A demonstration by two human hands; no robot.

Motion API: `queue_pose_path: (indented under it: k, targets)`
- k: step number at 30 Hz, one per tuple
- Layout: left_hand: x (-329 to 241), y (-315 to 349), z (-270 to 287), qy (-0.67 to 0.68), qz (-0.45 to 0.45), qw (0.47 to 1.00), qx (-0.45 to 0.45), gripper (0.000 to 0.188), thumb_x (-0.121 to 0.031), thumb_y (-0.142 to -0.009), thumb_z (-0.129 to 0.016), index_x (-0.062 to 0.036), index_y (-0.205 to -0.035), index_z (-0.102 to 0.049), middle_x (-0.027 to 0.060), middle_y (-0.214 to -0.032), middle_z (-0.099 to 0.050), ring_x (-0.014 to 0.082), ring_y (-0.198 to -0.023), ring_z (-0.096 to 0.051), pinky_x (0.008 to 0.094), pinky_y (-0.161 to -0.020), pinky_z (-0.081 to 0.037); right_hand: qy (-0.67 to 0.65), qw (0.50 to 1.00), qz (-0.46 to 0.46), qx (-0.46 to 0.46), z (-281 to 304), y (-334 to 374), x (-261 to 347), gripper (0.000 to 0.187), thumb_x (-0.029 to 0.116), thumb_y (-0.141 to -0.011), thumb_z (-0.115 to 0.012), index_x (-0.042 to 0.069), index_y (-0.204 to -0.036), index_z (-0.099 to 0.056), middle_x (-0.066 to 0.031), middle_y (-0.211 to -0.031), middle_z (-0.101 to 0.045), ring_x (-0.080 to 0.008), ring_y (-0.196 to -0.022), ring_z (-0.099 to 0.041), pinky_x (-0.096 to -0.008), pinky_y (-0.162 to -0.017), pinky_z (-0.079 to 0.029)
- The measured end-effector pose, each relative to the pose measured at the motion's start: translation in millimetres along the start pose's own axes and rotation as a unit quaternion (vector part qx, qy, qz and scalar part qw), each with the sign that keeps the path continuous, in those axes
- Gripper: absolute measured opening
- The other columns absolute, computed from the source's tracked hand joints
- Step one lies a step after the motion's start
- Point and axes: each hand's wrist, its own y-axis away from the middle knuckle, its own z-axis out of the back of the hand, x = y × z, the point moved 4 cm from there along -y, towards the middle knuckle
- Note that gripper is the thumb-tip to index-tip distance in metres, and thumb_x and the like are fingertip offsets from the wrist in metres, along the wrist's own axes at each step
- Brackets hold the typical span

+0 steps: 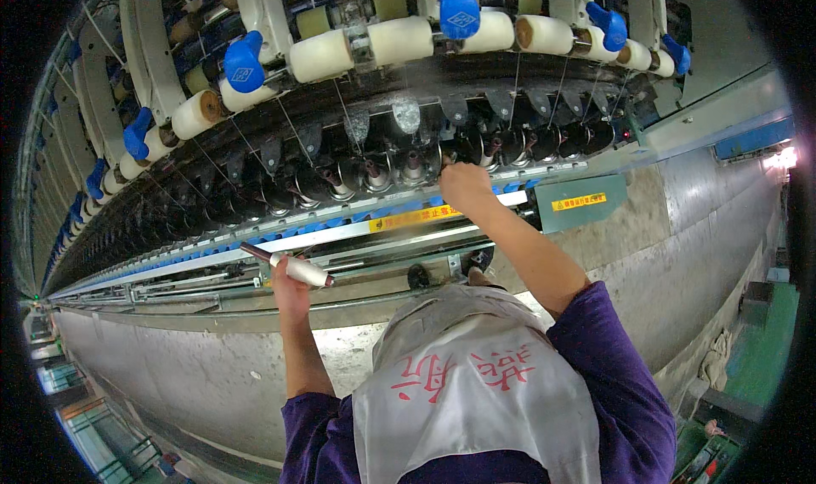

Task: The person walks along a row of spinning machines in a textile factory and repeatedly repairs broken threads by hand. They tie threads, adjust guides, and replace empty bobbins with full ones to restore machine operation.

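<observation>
Right hand [463,181] is up at the spindle row of the long grey spinning frame [595,254], fingers bunched together at one dark metal spindle [413,163], just beside the neighbouring ones. Can't tell if it's pinching thread or only touching; the contact is hidden behind the knuckles.

Left hand [289,288] is clamped around a white plastic bobbin tube with a dark tapered tip [289,266], held roughly level, tip pointing left. Tube sits in front of the frame's lower steel rail [170,271], well apart from the right hand and below the spindle row.

Risks, my read:
- Fingers are in among closely spaced spindles. If any are turning, a snagged fingertip or thread burn is likely.
- Thin yarn ends [344,110] run down from the cream rollers [365,46] right above the hand. A brush with the wrist could break a neighbouring end.
- Purple sleeve [612,356] and white apron [476,399] are close to the rail edge and could catch when leaning in.
- Tube is gripped near one end only, so a bump on the rail could knock it loose.
</observation>
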Motion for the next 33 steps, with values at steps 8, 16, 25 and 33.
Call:
queue_pose_path:
  k: [8,16,25,33]
  targets:
    - [14.5,-4.8,7.4,-0.016,0.005,1.0,0.009,0.029,-0.028,-0.086,-0.057,-0.0089,-0.105,-0.046,0.0085,-0.094,-0.054,0.0229,-0.088,-0.055,0.043,-0.075,-0.049,0.012,0.979,0.099,-0.18,-18.6,22.7,-25.4,0.029,0.021,-0.082,-0.056,0.017,-0.111,-0.057,-0.0105,-0.055,-0.058,-0.0284,-0.049,-0.059,-0.0397,-0.047,-0.049]
    - [17.9,-6.8,-23.7,-0.056,0.018,0.997,0.042,0.029,-0.028,-0.087,-0.057,-0.0076,-0.105,-0.047,0.0079,-0.095,-0.054,0.0227,-0.092,-0.054,0.043,-0.077,-0.048,-0.048,0.97,0.071,-0.228,-20.8,22.1,-47.2,0.026,0.013,-0.078,-0.057,0.021,-0.103,-0.058,-0.0112,-0.056,-0.057,-0.0287,-0.05,-0.059,-0.0404,-0.045,-0.047]
    - [-55.5,15.9,-84.8,-0.208,-0.128,0.97,0.009,0.029,-0.022,-0.089,-0.054,-0.0043,-0.112,-0.049,0.0103,-0.107,-0.056,0.0213,-0.098,-0.054,0.0391,-0.081,-0.047,-0.078,0.946,0.089,-0.303,-12.4,31.2,-55.7,0.016,0.018,-0.078,-0.06,0.018,-0.093,-0.066,-0.0105,-0.06,-0.06,-0.0276,-0.052,-0.06,-0.0386,-0.048,-0.048]
    - [-42.9,112.0,-231.7,-0.177,-0.253,0.927,0.212,0.027,-0.005,-0.082,-0.06,0.0008,-0.108,-0.053,0.0162,-0.118,-0.053,0.0226,-0.107,-0.053,0.0342,-0.09,-0.045,-0.357,0.927,0.098,0.059,-1.4,115.5,-42.2,0.021,0.032,-0.084,-0.057,0.017,-0.094,-0.069,-0.0084,-0.086,-0.067,-0.0262,-0.076,-0.064,-0.0325,-0.071,-0.051]
